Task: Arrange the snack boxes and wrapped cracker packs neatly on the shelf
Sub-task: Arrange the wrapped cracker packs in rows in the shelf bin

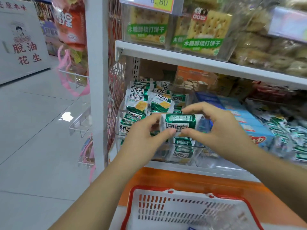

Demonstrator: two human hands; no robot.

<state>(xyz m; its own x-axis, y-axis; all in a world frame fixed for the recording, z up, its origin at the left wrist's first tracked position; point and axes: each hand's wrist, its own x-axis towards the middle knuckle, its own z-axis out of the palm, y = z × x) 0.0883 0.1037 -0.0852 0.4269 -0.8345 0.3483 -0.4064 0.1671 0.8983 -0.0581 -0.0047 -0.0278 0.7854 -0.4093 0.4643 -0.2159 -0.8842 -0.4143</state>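
Head view: I see both hands raised in front of the middle shelf (232, 170), sharing one green-and-white wrapped cracker pack (180, 124); the left grip (146, 133) pinches the pack's left end between thumb and curled fingers; the right grip (221, 128) closes on its right end, fingers over the top and thumb underneath. The pack lies crosswise, just above a clear plastic bin (197, 146) at the shelf's front edge; more packs of the same kind stand inside that bin. Behind the left grip, a loose heap of matching packs (144, 103) fills the shelf's left corner (some flat, some tilted). To the right of the held pack, blue snack boxes (245, 117) run in a row toward the back; beyond them more green wrappers lie blurred. On the upper shelf (182, 55), clear boxes of soda crackers (204, 30) with green labels sit under a price tag (149, 2). Below my arms stands a white shopping basket (149, 188) with a red rim.
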